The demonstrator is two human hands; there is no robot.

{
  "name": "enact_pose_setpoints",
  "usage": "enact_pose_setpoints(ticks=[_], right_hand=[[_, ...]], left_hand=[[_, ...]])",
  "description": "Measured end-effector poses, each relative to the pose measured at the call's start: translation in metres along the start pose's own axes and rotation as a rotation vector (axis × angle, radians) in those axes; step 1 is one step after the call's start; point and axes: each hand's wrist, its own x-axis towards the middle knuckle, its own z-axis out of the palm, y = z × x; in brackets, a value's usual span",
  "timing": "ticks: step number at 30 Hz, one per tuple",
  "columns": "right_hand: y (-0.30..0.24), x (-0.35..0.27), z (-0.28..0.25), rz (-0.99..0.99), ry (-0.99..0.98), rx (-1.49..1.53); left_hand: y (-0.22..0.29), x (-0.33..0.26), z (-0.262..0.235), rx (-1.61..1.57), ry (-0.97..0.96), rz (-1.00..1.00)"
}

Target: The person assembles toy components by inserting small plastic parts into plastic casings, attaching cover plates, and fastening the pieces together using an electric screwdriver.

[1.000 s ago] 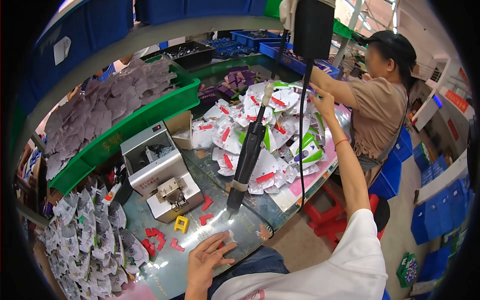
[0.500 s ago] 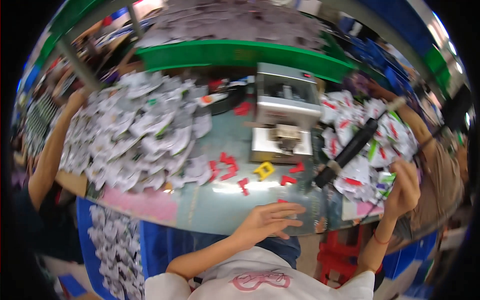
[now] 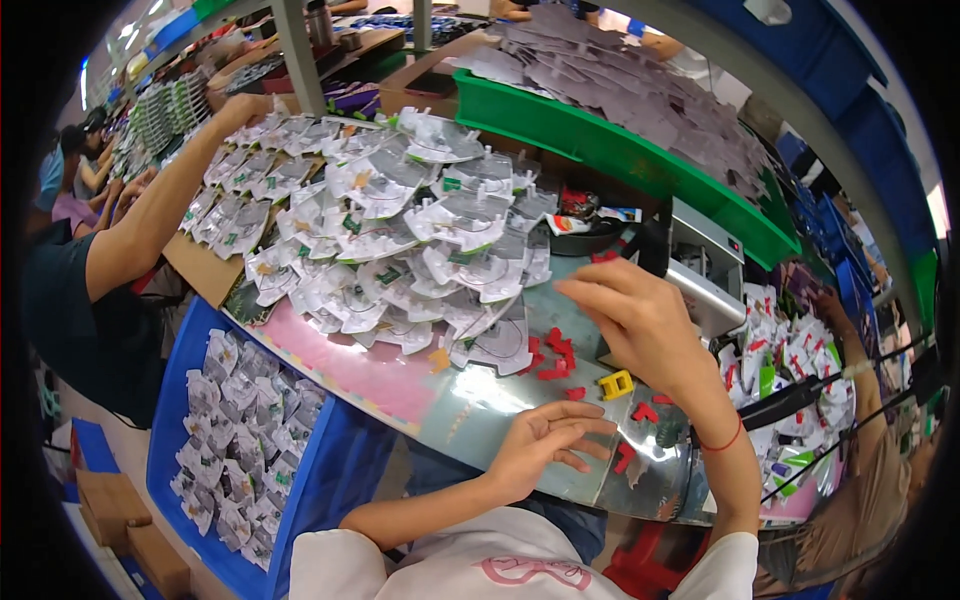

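Observation:
My left hand (image 3: 545, 447) hovers over the table's front edge with its fingers stretched and spread, holding nothing. My right hand (image 3: 643, 322), a red string round its wrist, is raised over the table in front of the grey machine. Its fingers are loosely bent and point left; I see nothing held in them. Between and beside my hands lie a yellow block-like part (image 3: 616, 385) and several small red plastic parts (image 3: 560, 345). Left of my right hand rises a big heap of white-and-clear plastic housings (image 3: 470, 215) with green circuit boards and thin wires.
A grey machine (image 3: 705, 265) stands partly behind my right hand. Farther right lie white pieces with red parts (image 3: 790, 345). A long green bin (image 3: 620, 150) of grey sheets runs along the back. A blue crate (image 3: 330, 480) holds more housings. A co-worker's arm (image 3: 165, 225) reaches in from the left.
My right hand has moved left from beside the right-hand pile to over the table's middle. The view has turned left. My left hand stays near the front edge.

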Motion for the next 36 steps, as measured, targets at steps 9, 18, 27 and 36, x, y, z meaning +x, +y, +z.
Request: enact_pose_setpoints(ticks=[9,18,27,36], right_hand=[[0.013,0.063,0.058,-0.16,0.103,-0.16],[0.016,0.062,0.05,-0.325,0.245,-0.327],[-0.024,-0.046,-0.01,-0.281,0.247,-0.4],[-0.046,-0.133,-0.017,-0.074,0.174,-0.329]], left_hand=[[0.007,0.0,-0.009,-0.03,0.007,0.061],[0.028,-0.002,-0.013,-0.042,0.036,0.128],[0.041,0.002,0.008,-0.063,0.069,0.282],[0.0,0.008,0.028,0.056,0.042,0.161]])
